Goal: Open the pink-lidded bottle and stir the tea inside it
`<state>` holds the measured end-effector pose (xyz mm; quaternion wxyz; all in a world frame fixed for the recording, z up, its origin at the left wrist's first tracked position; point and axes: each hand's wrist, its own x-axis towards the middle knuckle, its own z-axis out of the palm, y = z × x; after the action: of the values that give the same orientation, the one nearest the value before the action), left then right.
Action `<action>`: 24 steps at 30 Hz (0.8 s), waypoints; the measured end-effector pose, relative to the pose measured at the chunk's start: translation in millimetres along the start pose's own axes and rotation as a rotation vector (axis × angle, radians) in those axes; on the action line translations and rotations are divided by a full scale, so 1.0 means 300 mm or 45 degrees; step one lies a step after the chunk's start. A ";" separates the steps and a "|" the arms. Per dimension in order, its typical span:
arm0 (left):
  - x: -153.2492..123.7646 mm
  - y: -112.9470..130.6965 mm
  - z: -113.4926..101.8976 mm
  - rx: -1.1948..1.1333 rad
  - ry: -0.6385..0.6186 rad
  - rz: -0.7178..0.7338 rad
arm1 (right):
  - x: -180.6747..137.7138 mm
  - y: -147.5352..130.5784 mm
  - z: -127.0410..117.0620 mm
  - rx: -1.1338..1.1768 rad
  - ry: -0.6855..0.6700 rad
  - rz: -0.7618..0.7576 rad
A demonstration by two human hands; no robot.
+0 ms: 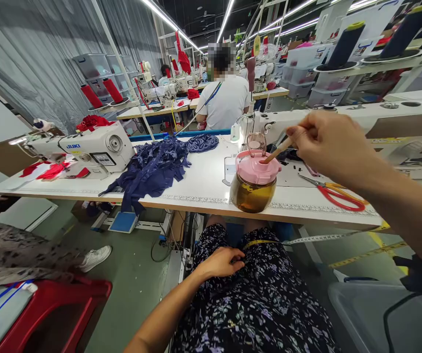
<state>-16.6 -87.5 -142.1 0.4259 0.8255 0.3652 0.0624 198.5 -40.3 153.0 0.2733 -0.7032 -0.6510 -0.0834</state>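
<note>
Left hand (221, 262) rests loosely open on floral lap; right hand (329, 144) pinches wooden stick (277, 150), tip over pink-lidded jug (253, 181) on tabletop (203, 184), red scissors (338, 193) beside.

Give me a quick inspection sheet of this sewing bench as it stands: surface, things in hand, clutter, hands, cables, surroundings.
Surface: white table, ruler strip along its front edge.
Things in hand: wooden stick, tip on the pink lid of the bottle of amber liquid.
Clutter: navy fabric pile; red scissors; red cloth under the sewing machine.
Hands: right hand in a closed grip on the stick; left hand resting on the lap, holding nothing.
Cables: black loops on the floor under the table; tape measure hanging off the edge.
Surroundings: person in white shirt seated ahead; red stool.
</note>
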 end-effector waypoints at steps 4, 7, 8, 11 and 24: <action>0.008 -0.009 0.002 0.019 -0.007 0.010 | 0.027 0.013 0.013 -0.029 -0.212 -0.031; 0.011 -0.010 0.003 0.047 -0.005 0.010 | 0.041 -0.027 0.021 -0.135 -0.336 -0.179; 0.009 -0.010 0.003 0.056 -0.002 0.006 | 0.043 -0.043 0.023 -0.177 -0.354 -0.224; -0.002 -0.009 -0.003 0.076 0.009 -0.012 | 0.044 -0.076 0.013 -0.290 -0.346 -0.277; 0.006 -0.007 -0.009 0.078 -0.017 0.000 | -0.021 -0.018 0.040 -0.101 -0.197 -0.080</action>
<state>-17.6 -83.8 -142.2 0.4028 0.8385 0.3642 0.0456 189.6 -39.8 141.3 0.1913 -0.6970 -0.6882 -0.0629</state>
